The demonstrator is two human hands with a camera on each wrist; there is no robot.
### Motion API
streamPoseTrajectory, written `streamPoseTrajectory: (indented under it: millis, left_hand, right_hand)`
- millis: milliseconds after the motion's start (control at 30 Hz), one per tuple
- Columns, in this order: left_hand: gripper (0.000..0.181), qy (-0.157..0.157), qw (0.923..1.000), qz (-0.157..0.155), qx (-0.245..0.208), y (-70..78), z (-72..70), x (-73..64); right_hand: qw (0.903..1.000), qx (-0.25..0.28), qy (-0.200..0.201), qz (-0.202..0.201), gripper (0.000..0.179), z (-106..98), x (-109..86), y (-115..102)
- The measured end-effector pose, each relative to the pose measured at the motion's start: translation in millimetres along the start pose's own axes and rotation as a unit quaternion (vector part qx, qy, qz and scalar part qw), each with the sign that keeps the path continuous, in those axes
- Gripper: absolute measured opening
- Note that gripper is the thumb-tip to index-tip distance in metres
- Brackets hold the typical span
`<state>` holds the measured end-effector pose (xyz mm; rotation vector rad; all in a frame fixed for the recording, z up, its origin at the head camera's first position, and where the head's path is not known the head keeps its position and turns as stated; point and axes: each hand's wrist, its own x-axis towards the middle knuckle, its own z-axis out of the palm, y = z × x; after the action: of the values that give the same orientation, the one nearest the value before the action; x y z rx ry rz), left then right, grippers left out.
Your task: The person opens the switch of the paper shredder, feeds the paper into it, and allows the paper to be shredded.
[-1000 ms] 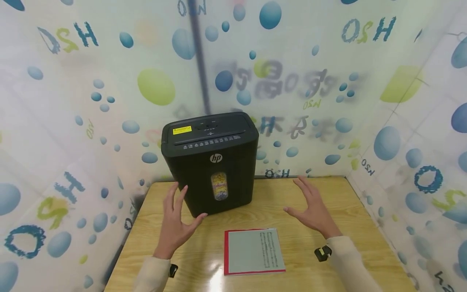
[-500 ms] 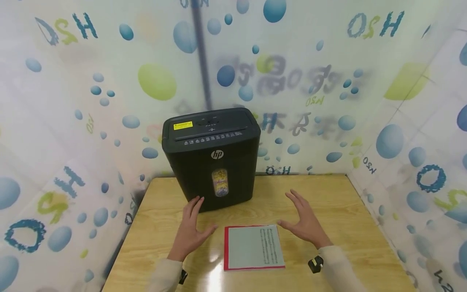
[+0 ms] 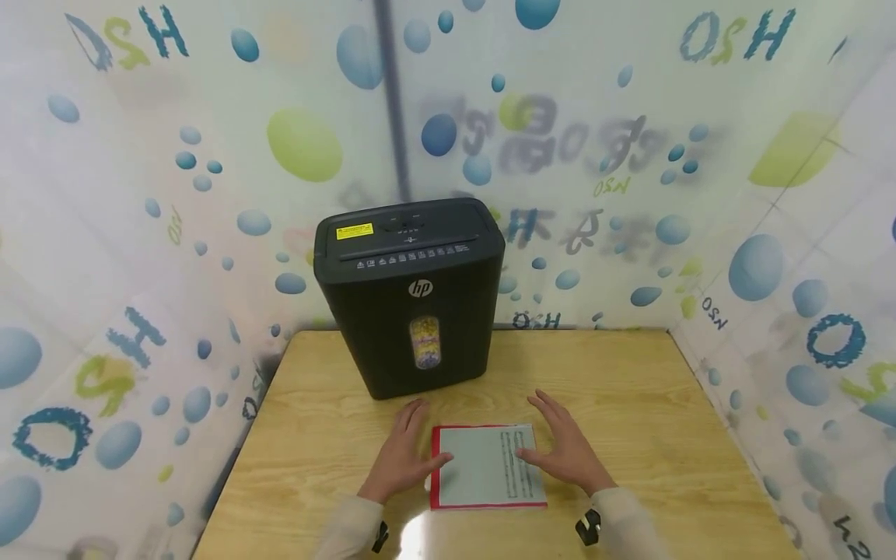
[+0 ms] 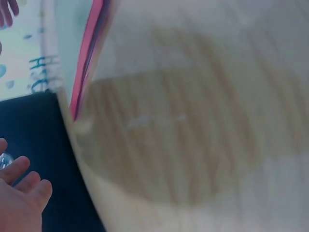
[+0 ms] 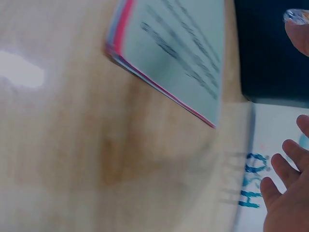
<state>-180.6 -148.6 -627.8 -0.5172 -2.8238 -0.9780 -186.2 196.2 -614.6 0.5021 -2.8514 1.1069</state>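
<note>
Between the spread fingers of the left hand (image 3: 399,459) and right hand (image 3: 568,455) lies a flat, red-edged paper stack (image 3: 472,467); beyond them, a boxy black shredder (image 3: 416,306) stands on glossy, wood-grained worktop (image 3: 616,381).

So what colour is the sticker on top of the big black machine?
The sticker is yellow with small dark print. It shows best in the head view.

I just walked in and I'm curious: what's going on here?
A person holds their left hand and right hand around a thin red-edged stack of papers, thumbs over its top. Neither hand grips it. The stack lies flat on a wooden table, in front of what looks like an upright black HP paper shredder.
</note>
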Motion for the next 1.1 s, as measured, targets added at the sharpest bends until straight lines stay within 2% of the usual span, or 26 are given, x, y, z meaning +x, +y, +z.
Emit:
streamPoseTrajectory:
  millis: [233,467,633,733,933,1100]
  left_hand:
    - [0.101,-0.066,0.9975,0.007,0.024,7.5,16.9,1.0]
    - [0.095,-0.099,0.9945,0.021,0.026,10.8,29.2,-8.3]
    - [0.097,-0.133,0.9905,0.024,0.025,9.6,35.5,-16.1]
    - [0.096,-0.141,0.9888,0.033,0.034,8.3,37.6,-19.0]
    - [0.093,-0.137,0.9872,0.061,0.052,8.0,37.9,-20.0]
    - [0.091,-0.136,0.9869,0.065,0.058,9.4,40.4,-19.8]
  right_hand:
    - [0.9996,-0.013,-0.024,0.003,0.094,22.7,-4.9,2.9]
    - [0.9990,-0.028,-0.030,-0.017,0.094,38.9,-13.1,4.5]
    - [0.9984,-0.032,-0.047,-0.004,0.096,46.5,-23.3,5.7]
    - [0.9979,-0.039,-0.051,0.000,0.097,49.1,-27.8,5.7]
    - [0.9980,-0.050,-0.032,-0.020,0.096,52.9,-29.6,6.3]
    - [0.9980,-0.049,-0.036,-0.019,0.096,53.0,-30.5,7.3]
